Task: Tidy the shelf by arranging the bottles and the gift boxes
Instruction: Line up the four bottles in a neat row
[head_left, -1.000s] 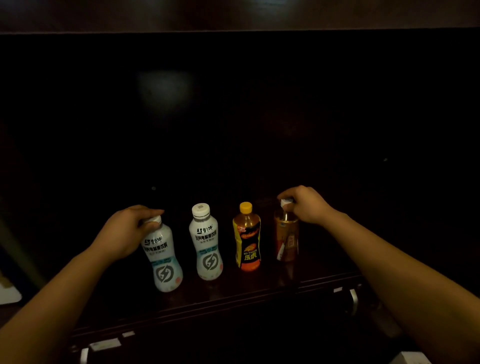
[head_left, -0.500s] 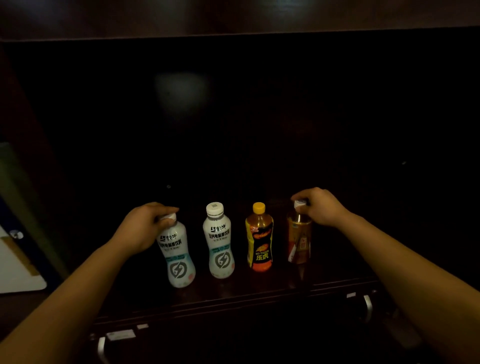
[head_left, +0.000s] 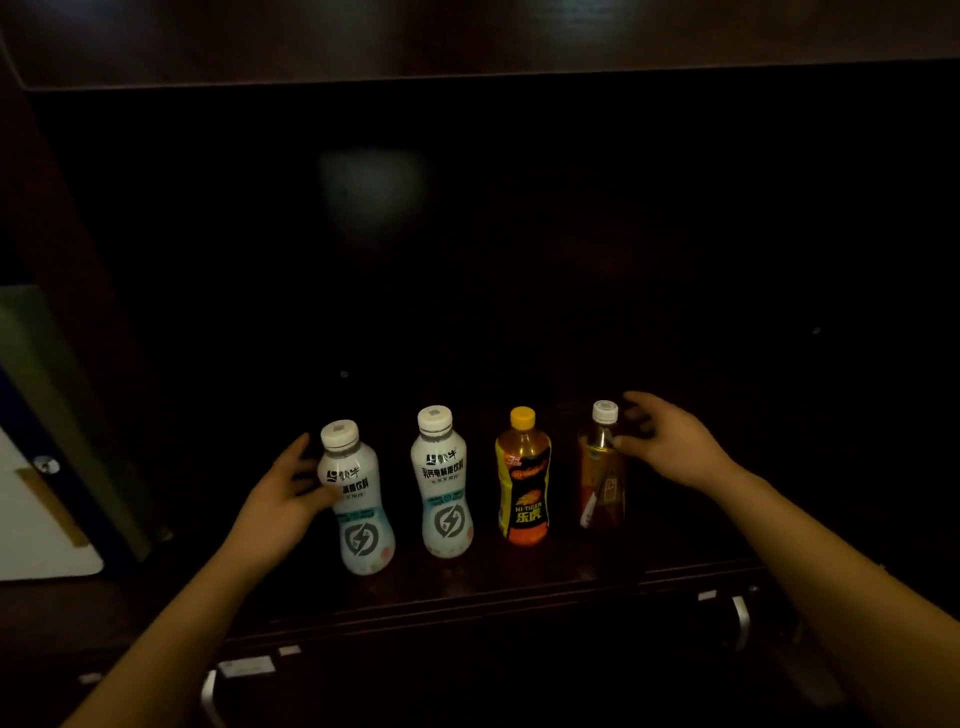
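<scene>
Four bottles stand upright in a row near the front of a dark wooden shelf. From left: a white bottle, a second white bottle, a yellow-capped orange bottle and a white-capped brown bottle. My left hand is open beside the left white bottle, fingers spread and at its label. To the right of the brown bottle's neck, my right hand is open with its fingertips just off it. No gift boxes are visible.
The shelf recess behind the bottles is deep and very dark. A white board leans at the far left outside the shelf. Metal drawer handles sit below the shelf's front edge.
Both hands have let go of the caps they were gripping and opened. The left hand dropped to the side of the left white bottle; the right drew slightly right of the brown bottle.
</scene>
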